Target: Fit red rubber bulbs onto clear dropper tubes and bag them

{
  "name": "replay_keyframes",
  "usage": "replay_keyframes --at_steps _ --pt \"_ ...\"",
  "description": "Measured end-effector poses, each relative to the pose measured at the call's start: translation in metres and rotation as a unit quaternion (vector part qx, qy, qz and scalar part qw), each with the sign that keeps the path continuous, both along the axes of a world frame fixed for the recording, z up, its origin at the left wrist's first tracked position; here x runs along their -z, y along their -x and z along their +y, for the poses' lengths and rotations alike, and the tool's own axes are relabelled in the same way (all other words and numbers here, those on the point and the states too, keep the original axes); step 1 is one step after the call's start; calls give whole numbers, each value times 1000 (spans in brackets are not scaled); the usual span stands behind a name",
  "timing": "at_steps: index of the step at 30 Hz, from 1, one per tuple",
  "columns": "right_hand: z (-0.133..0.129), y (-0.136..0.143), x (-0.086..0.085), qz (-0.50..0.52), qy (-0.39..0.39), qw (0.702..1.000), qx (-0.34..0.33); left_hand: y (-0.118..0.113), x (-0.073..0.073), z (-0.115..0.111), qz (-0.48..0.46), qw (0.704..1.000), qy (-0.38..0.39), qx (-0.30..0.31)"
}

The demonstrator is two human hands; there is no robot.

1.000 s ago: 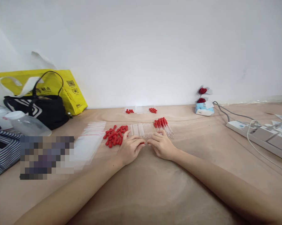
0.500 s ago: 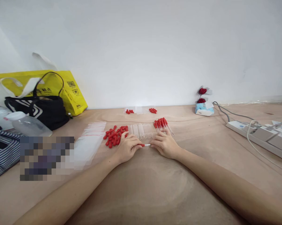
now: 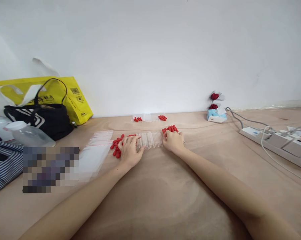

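likely placement step: right hand (image 3: 173,141) at red-bulbed droppers (image 3: 170,128), grip unclear; wide-spread left hand (image 3: 129,150) should pinch 1 loose bulb (image 3: 118,154)

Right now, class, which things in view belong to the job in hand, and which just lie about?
Probably the job's:
red bulbs at the left hand
pale tubes
red row at the right hand

Apparently lying about:
yellow bag
black bag
bottle
flowers
power strip
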State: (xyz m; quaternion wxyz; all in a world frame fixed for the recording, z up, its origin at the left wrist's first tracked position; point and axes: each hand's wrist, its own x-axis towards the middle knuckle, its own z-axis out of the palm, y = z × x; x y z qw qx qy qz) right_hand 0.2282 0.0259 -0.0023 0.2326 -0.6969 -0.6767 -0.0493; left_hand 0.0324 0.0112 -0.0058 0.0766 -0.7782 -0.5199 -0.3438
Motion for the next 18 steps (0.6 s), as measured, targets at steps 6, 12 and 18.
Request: replay_keyframes --at_steps 6,12,18 --pt "8 6 1 -18 32 999 -12 9 -9 13 3 998 17 -53" --pt "9 8 2 -20 65 998 0 29 -30 32 48 982 121 -140" --pt "16 16 -4 -16 106 994 31 47 -37 41 73 971 161 -162"
